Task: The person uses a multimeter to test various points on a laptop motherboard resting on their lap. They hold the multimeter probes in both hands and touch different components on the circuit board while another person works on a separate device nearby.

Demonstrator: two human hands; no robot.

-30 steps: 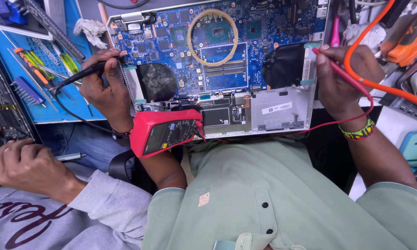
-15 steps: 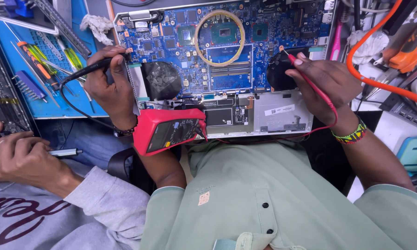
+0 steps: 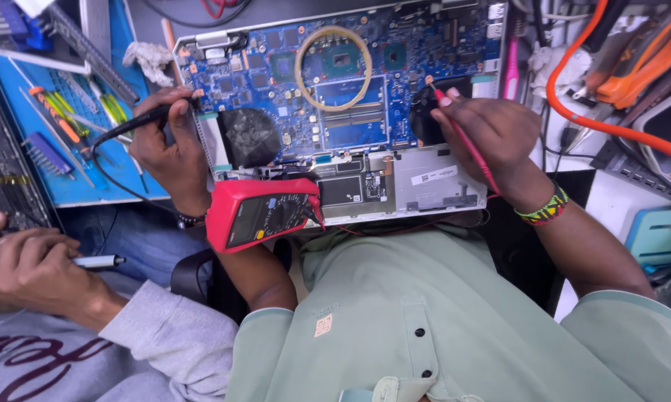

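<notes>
two hands work over the blue circuit board (image 3: pixel 350 82) of an opened laptop. the left hand (image 3: pixel 168 145) pinches a black probe (image 3: pixel 138 123) at the board's left edge, fingers closed tight around it. the right hand (image 3: pixel 491 134) grips a red probe (image 3: pixel 462 138), its tip touching the board's right side beside a black fan (image 3: pixel 423 119). a red meter (image 3: pixel 261 214) leans just below the board, against the person's left forearm. left of the board lies a blue mat (image 3: pixel 67 141) with screwdrivers. another person's hand (image 3: pixel 34 272) holds a pen (image 3: pixel 97 261), well below that mat.
</notes>
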